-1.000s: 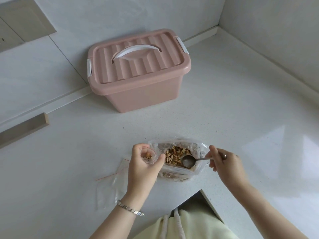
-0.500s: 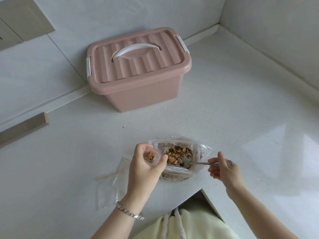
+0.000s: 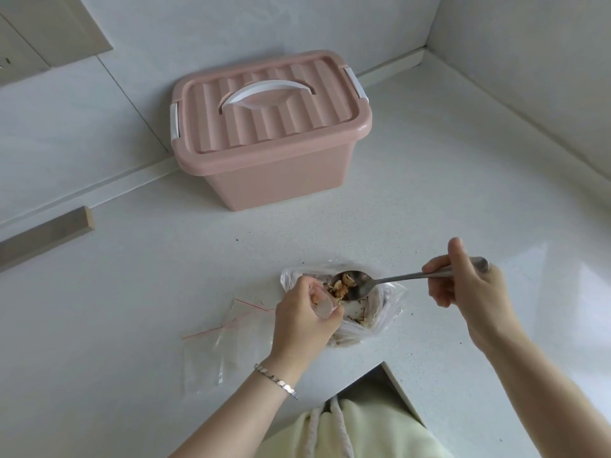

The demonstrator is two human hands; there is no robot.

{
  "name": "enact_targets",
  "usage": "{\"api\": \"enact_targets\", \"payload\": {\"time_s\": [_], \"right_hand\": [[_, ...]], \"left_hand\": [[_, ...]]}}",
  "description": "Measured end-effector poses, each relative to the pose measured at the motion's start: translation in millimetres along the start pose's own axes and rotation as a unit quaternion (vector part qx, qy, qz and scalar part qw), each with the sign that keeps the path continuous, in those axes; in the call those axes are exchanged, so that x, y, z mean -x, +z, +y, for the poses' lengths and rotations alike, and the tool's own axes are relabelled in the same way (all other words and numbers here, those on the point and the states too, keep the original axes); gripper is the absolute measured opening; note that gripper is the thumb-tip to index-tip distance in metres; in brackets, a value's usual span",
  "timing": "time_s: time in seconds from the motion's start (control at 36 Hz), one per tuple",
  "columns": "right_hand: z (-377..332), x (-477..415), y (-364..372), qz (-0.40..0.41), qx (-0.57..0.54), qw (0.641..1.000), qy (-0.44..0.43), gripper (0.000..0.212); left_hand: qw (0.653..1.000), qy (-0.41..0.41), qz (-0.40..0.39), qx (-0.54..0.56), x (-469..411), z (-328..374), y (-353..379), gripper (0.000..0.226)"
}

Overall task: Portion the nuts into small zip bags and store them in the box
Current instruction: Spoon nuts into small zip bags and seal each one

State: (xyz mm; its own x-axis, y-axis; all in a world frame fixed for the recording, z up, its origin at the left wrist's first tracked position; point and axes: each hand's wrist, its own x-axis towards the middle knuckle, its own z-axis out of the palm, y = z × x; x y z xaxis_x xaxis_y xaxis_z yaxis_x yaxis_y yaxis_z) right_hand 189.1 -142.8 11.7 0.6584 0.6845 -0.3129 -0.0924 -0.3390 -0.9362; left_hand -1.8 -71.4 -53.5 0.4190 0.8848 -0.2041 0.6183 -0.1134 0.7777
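My left hand (image 3: 302,320) grips a small clear zip bag (image 3: 322,304) with its mouth held open; a few nuts show inside. My right hand (image 3: 463,289) holds a metal spoon (image 3: 390,279) by its handle, and the bowl carries nuts (image 3: 342,285) right at the small bag's mouth. Under both lies the large clear bag of nuts (image 3: 373,314), crumpled on the white counter. The pink storage box (image 3: 274,166) with a white handle stands shut at the back, well away from both hands.
Spare empty zip bags (image 3: 224,338) with red seal lines lie flat left of my left hand. The white counter (image 3: 463,180) meets walls at the back and right. Its front edge has a cut-out corner near my body. Small crumbs dot the counter around the big bag.
My right hand has lifted the spoon out of the large bag with nuts on it and brought it to the small bag's mouth. My left hand has stayed in place.
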Motion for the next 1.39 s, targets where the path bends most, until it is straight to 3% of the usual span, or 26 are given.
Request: {"api": "enact_targets", "payload": {"time_s": [0.14,0.25,0.36,0.44,0.53,0.72,1.0,1.25,1.39], "right_hand": [[-16,18,22,-0.057,0.088,0.991,-0.089,0.05],[-16,30,32,-0.1,0.18,0.961,-0.183,0.051],[-19,31,26,-0.06,0.178,0.954,-0.233,0.041],[-13,24,17,0.008,0.121,0.973,-0.194,0.044],[5,14,10,0.036,0.133,0.981,-0.135,0.046],[58,9,8,0.026,0.186,0.981,-0.045,0.032],[91,2,35,0.013,0.03,0.997,0.07,0.037],[102,1,33,0.017,-0.069,0.979,0.193,0.04],[102,2,18,0.008,-0.128,0.968,0.217,0.041]], "left_hand": [[1.0,0.006,0.01,0.002,-1,1,5,0.034],[1.0,-0.001,0.022,0.019,0,0,5,0.033],[1.0,-0.006,0.019,0.022,2,-7,2,0.032],[0.998,-0.007,0.021,0.054,4,-10,-3,0.029],[0.996,-0.012,0.03,0.081,6,-11,-7,0.029],[0.991,-0.012,0.071,0.113,12,-14,-12,0.029],[0.99,-0.006,0.077,0.12,15,-15,-13,0.027],[0.989,0.001,0.084,0.119,15,-14,-14,0.027],[0.99,0.001,0.079,0.12,13,-13,-15,0.029]]}}
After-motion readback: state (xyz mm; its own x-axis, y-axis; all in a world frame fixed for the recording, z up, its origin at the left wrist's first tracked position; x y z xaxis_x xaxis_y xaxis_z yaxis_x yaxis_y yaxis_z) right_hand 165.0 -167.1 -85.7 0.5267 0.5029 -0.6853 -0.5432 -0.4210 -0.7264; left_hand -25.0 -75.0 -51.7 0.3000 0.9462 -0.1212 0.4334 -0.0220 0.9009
